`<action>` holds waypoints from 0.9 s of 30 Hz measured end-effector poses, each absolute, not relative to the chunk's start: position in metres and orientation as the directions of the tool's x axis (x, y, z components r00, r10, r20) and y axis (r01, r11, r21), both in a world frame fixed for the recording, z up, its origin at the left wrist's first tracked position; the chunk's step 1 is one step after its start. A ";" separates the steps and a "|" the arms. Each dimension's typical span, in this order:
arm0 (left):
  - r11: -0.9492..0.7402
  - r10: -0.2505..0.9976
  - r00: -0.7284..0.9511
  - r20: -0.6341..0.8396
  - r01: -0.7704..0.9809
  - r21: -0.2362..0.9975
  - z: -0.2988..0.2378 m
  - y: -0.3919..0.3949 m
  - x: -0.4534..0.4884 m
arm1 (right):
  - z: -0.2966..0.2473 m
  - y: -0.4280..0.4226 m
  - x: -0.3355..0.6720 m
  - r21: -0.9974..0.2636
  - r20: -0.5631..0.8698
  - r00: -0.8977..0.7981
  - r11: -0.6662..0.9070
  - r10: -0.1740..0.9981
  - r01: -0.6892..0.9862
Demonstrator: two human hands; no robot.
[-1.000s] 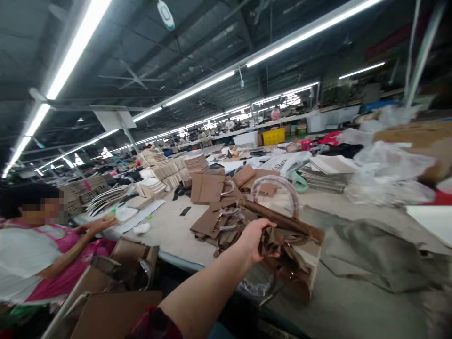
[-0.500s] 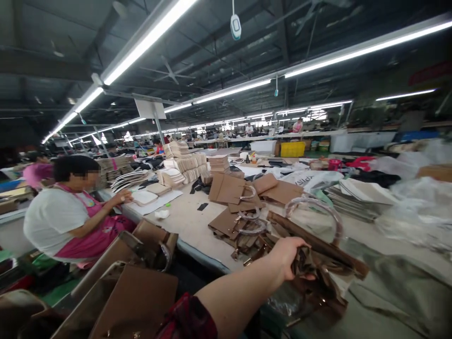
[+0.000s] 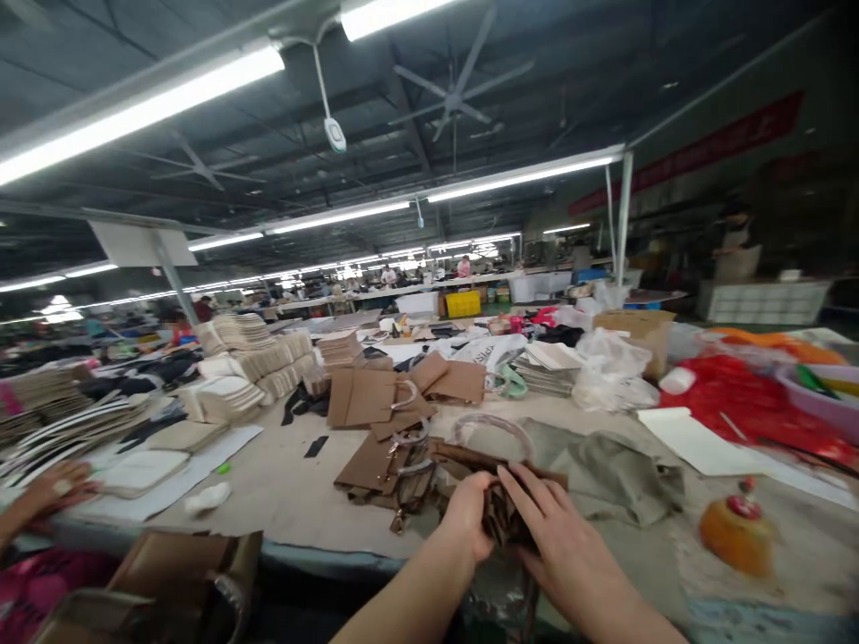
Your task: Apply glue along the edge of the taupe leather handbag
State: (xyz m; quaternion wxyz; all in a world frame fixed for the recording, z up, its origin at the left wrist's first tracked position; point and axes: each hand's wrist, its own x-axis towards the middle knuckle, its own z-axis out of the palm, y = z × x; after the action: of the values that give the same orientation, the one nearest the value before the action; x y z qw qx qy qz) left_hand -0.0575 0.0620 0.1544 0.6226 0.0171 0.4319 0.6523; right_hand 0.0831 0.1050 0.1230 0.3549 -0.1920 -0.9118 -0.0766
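My left hand is closed on a glossy brown paper bag with a clear plastic loop handle, held at the near edge of the worktable. My right hand lies on the bag's right side with its fingers stretched out flat against it. Just to the left of the bag lies a loose heap of flat brown bags with handles.
A crumpled grey cloth lies right of the bag, with a white sheet, red plastic and an orange round object further right. Stacks of flat bags fill the far left. A co-worker's hand rests at left.
The view has swung to the right and the co-worker has mostly left it. My right hand has come into view and settled on the bag, which is now pulled nearer to me.
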 end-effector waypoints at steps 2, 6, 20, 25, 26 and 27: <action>0.130 0.818 -0.250 -0.519 -0.797 0.590 0.155 0.058 -0.058 | 0.117 0.110 0.066 0.083 0.714 -0.668 0.923 0.208 0.376; 0.093 0.807 -0.291 -0.514 -0.797 0.597 0.156 0.053 -0.070 | 0.109 0.124 0.056 0.093 0.755 -0.642 0.949 0.129 0.301; 0.253 0.920 -0.364 -0.147 0.265 0.930 0.173 -0.011 -0.130 | 0.138 0.157 0.053 -0.329 0.602 -0.683 0.908 0.414 0.261; 0.045 0.799 -0.347 0.491 0.849 0.527 0.174 -0.018 -0.139 | 0.150 0.155 0.050 -0.390 0.513 -0.720 0.874 0.467 0.289; 0.008 0.806 -0.254 0.534 0.908 0.420 0.170 -0.012 -0.135 | 0.151 0.154 0.049 -0.401 0.504 -0.722 0.869 0.473 0.290; -0.021 0.822 -0.179 0.540 0.939 0.343 0.164 -0.004 -0.130 | 0.152 0.153 0.048 -0.411 0.499 -0.722 0.865 0.479 0.289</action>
State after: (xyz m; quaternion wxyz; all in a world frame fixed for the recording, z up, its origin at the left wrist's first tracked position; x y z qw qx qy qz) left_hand -0.1304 -0.0045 0.1643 -0.0890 0.6344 0.6941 0.3283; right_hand 0.0480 0.1527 0.1516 0.3080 -0.2096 -0.9151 0.1541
